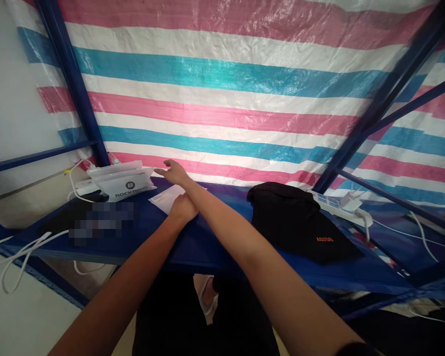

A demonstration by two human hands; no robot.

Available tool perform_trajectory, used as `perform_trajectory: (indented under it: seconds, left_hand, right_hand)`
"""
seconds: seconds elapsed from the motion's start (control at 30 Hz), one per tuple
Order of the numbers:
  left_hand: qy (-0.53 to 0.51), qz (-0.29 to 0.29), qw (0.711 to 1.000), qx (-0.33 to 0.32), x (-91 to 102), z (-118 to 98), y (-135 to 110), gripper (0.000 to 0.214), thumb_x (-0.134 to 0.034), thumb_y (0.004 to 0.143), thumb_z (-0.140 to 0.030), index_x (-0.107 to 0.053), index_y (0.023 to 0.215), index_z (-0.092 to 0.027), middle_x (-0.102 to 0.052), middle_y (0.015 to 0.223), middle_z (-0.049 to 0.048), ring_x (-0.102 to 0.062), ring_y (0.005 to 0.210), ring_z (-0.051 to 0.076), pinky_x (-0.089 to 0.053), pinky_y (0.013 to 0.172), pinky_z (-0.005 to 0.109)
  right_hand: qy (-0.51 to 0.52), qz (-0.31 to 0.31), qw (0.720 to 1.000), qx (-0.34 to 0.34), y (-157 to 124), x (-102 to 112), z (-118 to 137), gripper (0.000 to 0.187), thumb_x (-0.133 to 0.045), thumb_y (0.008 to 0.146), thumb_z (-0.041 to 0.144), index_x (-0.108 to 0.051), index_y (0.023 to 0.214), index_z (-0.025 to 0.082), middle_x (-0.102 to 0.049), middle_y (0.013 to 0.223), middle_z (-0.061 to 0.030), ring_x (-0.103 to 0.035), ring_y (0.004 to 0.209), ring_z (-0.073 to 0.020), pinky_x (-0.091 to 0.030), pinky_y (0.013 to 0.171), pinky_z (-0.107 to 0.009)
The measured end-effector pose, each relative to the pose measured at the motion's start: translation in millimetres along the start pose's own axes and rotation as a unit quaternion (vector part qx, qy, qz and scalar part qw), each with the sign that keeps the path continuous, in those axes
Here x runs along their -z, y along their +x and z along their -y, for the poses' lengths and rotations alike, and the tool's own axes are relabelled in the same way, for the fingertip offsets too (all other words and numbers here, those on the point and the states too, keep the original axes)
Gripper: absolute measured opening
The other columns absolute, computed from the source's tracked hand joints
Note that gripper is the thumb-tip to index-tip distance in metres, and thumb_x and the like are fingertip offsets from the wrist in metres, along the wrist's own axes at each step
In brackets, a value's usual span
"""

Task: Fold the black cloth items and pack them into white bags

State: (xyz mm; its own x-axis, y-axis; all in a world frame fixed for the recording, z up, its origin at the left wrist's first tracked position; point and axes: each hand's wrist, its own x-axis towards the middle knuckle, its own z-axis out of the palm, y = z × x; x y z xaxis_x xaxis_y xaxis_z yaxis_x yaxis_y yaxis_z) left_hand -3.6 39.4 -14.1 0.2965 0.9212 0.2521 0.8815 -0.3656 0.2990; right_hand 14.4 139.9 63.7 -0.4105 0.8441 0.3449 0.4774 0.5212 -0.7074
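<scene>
Our left hand (184,207) rests on a flat white paper sheet (163,200) near the back edge of the blue worktop (203,247), left of middle; its fingers are curled, and we cannot tell whether they grip it. Our right hand (175,173) crosses above, fingers loosely spread, beside a white ROCKBROS-printed pouch (109,188) near the back-left corner. Folded black cloth (289,217) lies toward the right edge.

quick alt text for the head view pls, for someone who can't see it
A person's left hand is at a flat white item on a blue tabletop; the right hand extends beside a white ROCKBROS bag. Black cloth lies rightward, before a striped tarp.
</scene>
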Motion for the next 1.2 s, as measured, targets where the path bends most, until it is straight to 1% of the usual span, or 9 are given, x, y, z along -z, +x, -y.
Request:
perform_trajectory:
  seconds: [0.07,0.17,0.37,0.47,0.6,0.73,0.93,1.03,1.2]
  left_hand:
    - [0.056,-0.011,0.998,0.008,5.7,-5,0,0.044,-0.050,0.105,-0.025,-0.071,0.143,-0.021,-0.071,0.144,0.0160,-0.062,0.137,0.037,-0.050,0.114,0.049]
    - [0.117,-0.020,0.993,0.009,8.7,-3,3,0.042,-0.049,0.103,-0.019,-0.078,0.133,-0.020,-0.072,0.137,0.0165,-0.062,0.132,0.037,-0.052,0.110,0.048]
    - [0.140,-0.023,0.988,0.068,9.8,8,10,0.040,-0.047,0.104,-0.019,-0.079,0.128,-0.018,-0.067,0.141,0.0180,-0.058,0.131,0.037,-0.053,0.104,0.045]
    - [0.155,-0.030,0.984,0.080,10.4,11,11,0.041,-0.046,0.103,-0.019,-0.079,0.128,-0.016,-0.066,0.139,0.0206,-0.058,0.128,0.039,-0.054,0.102,0.049]
    - [0.153,-0.044,0.984,0.080,10.8,13,10,0.040,-0.047,0.103,-0.020,-0.079,0.126,-0.016,-0.065,0.139,0.0202,-0.058,0.128,0.039,-0.053,0.102,0.049]
    - [0.149,-0.057,0.984,0.077,11.1,14,7,0.039,-0.048,0.104,-0.024,-0.079,0.126,-0.015,-0.065,0.139,0.0205,-0.058,0.129,0.040,-0.053,0.103,0.051]
    - [0.137,-0.067,0.987,0.055,8.7,8,8,0.039,-0.050,0.104,-0.030,-0.079,0.126,-0.016,-0.065,0.143,0.0184,-0.057,0.132,0.039,-0.053,0.106,0.052]
    - [0.131,-0.074,0.987,0.052,8.4,7,6,0.037,-0.051,0.104,-0.031,-0.080,0.122,-0.017,-0.066,0.141,0.0174,-0.057,0.131,0.038,-0.053,0.106,0.052]
    - [0.114,-0.090,0.988,0.052,11.7,10,1,0.036,-0.051,0.104,-0.032,-0.079,0.120,-0.018,-0.068,0.136,0.0167,-0.059,0.129,0.039,-0.054,0.105,0.053]
  right_hand:
    - [-0.092,-0.001,0.994,0.050,-35,39,-8,0.056,-0.076,0.103,0.048,-0.064,0.148,0.016,-0.065,0.155,-0.0167,-0.068,0.132,-0.0294,-0.053,0.113,-0.040]
    - [-0.283,0.037,0.954,0.091,-98,105,-33,0.038,-0.072,0.105,0.042,-0.073,0.134,0.016,-0.076,0.134,-0.0167,-0.069,0.128,-0.0340,-0.052,0.113,-0.045]
    - [-0.490,0.024,0.860,-0.143,-196,225,-109,0.062,-0.063,0.108,0.057,-0.064,0.147,0.009,-0.070,0.138,-0.0289,-0.069,0.129,-0.0424,-0.054,0.107,-0.050]
    - [-0.469,0.030,0.861,-0.192,-213,259,-142,0.070,-0.070,0.101,0.064,-0.066,0.146,0.011,-0.070,0.139,-0.0264,-0.071,0.125,-0.0419,-0.055,0.103,-0.047]
    - [-0.350,0.028,0.918,-0.183,-218,283,-168,0.047,-0.072,0.102,0.048,-0.076,0.140,0.020,-0.082,0.115,-0.0106,-0.078,0.104,-0.0277,-0.056,0.092,-0.033]
    - [-0.274,-0.020,0.939,-0.208,-220,291,-173,0.031,-0.071,0.102,0.040,-0.084,0.123,0.022,-0.084,0.105,-0.0061,-0.078,0.093,-0.0229,-0.055,0.083,-0.029]
    - [-0.370,-0.055,0.900,-0.224,-208,274,-167,0.057,-0.069,0.096,0.070,-0.082,0.116,0.018,-0.082,0.114,-0.0159,-0.077,0.103,-0.0326,-0.056,0.084,-0.036]
    - [-0.420,-0.026,0.872,-0.252,-198,269,-165,0.048,-0.077,0.093,0.056,-0.080,0.120,0.017,-0.080,0.123,-0.0187,-0.076,0.112,-0.0374,-0.057,0.089,-0.040]
    - [-0.406,-0.009,0.882,-0.238,-194,285,-162,0.025,-0.074,0.092,0.025,-0.083,0.112,0.013,-0.083,0.115,-0.0169,-0.078,0.111,-0.0323,-0.056,0.089,-0.032]
